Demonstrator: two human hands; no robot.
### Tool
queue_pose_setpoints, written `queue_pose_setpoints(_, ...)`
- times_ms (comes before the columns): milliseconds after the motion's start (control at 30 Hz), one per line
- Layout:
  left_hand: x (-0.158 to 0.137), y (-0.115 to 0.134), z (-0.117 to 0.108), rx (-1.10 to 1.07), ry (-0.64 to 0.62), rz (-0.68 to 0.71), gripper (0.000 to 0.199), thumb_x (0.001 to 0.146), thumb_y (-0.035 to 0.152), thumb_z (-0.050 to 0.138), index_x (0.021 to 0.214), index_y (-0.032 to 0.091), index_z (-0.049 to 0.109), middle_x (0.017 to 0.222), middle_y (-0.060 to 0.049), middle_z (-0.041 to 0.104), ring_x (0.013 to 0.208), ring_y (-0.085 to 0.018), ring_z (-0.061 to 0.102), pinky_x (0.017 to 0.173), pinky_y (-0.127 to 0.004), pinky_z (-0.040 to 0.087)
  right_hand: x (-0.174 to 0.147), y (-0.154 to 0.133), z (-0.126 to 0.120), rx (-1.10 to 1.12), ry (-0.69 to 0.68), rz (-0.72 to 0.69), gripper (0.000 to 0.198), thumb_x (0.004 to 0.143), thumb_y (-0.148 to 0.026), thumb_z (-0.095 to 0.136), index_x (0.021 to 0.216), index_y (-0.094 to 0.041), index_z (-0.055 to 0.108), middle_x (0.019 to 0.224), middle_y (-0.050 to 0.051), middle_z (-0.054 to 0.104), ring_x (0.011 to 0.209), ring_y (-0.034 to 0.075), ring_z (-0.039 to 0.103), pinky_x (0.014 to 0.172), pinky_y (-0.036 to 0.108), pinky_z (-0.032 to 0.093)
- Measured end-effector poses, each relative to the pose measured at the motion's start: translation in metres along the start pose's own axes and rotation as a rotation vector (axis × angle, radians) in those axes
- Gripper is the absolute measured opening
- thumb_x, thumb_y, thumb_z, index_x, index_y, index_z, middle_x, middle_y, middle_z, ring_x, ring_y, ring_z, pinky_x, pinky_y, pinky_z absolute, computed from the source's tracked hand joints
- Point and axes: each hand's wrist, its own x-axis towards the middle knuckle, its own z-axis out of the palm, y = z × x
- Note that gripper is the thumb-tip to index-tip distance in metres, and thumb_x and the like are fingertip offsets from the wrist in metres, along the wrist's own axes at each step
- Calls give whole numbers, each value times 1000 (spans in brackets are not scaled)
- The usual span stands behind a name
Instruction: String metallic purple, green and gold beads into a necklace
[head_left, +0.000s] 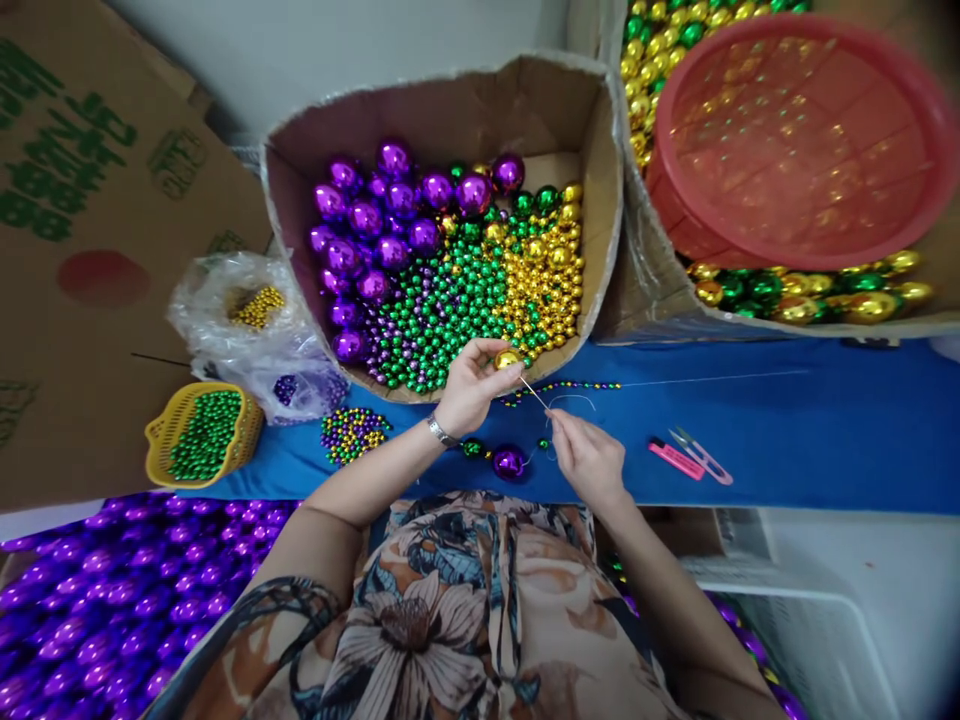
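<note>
My left hand (pixel 474 385) pinches a shiny gold bead (pixel 508 359) at the front rim of a cardboard box. Between the fingers of my right hand (pixel 589 452) is a thin needle (pixel 534 392), its tip at the gold bead. A fine thread loops beside the right fingers. Below my hands, a large purple bead (pixel 509 462) and a green bead (pixel 472 447) lie on the blue cloth. A string of small beads (pixel 577 385) stretches behind the needle, with thread trailing right.
The cardboard box (pixel 450 90) holds purple, green and gold beads. Left stand a yellow basket (pixel 157 440) and plastic bags (pixel 202 290). Small mixed beads (pixel 354 436) lie nearby. Right are a pink cutter (pixel 676 458), thread snips (pixel 705 460) and a red basket (pixel 667 130).
</note>
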Motion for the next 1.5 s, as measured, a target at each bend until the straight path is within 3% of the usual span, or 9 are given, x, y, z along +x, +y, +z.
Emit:
queue_pose_setpoints(167, -2, -3, -6, -7, -19, -10, 47, 63, 33, 87, 97, 19, 58, 99, -2, 64, 86, -16, 69, 78, -34, 59, 1, 0, 1, 124, 6, -31, 24, 97, -18, 46, 109, -18, 67, 97, 4, 76, 81, 13, 72, 78, 22, 52)
queue_pose_setpoints(367, -7, -8, -12, 182, -46, 240, 42, 67, 27, 85, 100, 19, 60, 102, -4, 66, 89, -13, 66, 79, -27, 55, -2, 1, 6, 96, -2, -19, 24, 97, -19, 47, 109, -19, 67, 95, 5, 76, 82, 14, 72, 80, 23, 52)
queue_pose_setpoints(533, -9, -8, -15, 126, -65, 178, 43, 69, 31, 84, 101, 20, 59, 105, -5, 66, 89, -15, 67, 77, -30, 56, -5, 3, 7, 163, -47, -16, 24, 97, -21, 46, 109, -20, 66, 98, 4, 76, 84, 14, 72, 80, 24, 54)
queue_pose_setpoints(900, -21, -12, -15, 219, -201, 251, 48, 74, 27, 80, 115, 22, 55, 113, -7, 66, 98, -15, 66, 85, -29, 55, 1, -5, 1, 280, -64, -1, 24, 97, -20, 45, 108, -19, 66, 98, 5, 76, 86, 15, 72, 77, 24, 56)
queue_pose_setpoints(1000, -17, 7, -32, 510, -237, 296, 42, 83, 35, 71, 120, 22, 56, 112, -9, 66, 101, -18, 65, 83, -32, 55, 1, -2, 0, 258, -39, -9, 24, 96, -20, 46, 109, -19, 66, 98, 5, 76, 87, 16, 73, 79, 26, 56)
queue_pose_setpoints(1133, -3, 49, -77, 1313, -47, 431, 19, 90, 29, 58, 104, 20, 65, 103, -9, 67, 99, -23, 60, 91, -41, 48, -1, 2, 2, 215, -21, -27, 22, 96, -21, 48, 107, -18, 66, 95, 6, 76, 84, 17, 73, 76, 26, 56)
queue_pose_setpoints(1267, 8, 72, -111, 1885, -25, 229, 22, 89, 12, 44, 93, 17, 65, 96, -16, 64, 100, -31, 53, 82, -42, 45, 0, 1, 6, 166, 1, -72, 19, 95, -20, 49, 104, -17, 66, 92, 7, 75, 79, 16, 72, 74, 25, 55)
queue_pose_setpoints(1400, 13, 71, -122, 1964, -105, 211, 22, 88, 11, 44, 86, 18, 64, 91, -15, 64, 100, -31, 52, 78, -41, 44, 1, -4, 9, 149, 4, -95, 19, 96, -19, 49, 103, -17, 66, 92, 7, 75, 78, 16, 72, 72, 24, 54)
queue_pose_setpoints(1500, 16, 68, -119, 1689, -36, 308, 15, 86, 17, 52, 87, 18, 66, 90, -12, 66, 94, -26, 56, 80, -39, 46, 1, -7, 9, 164, -7, -92, 20, 96, -20, 48, 104, -17, 66, 91, 6, 75, 78, 15, 72, 72, 24, 53)
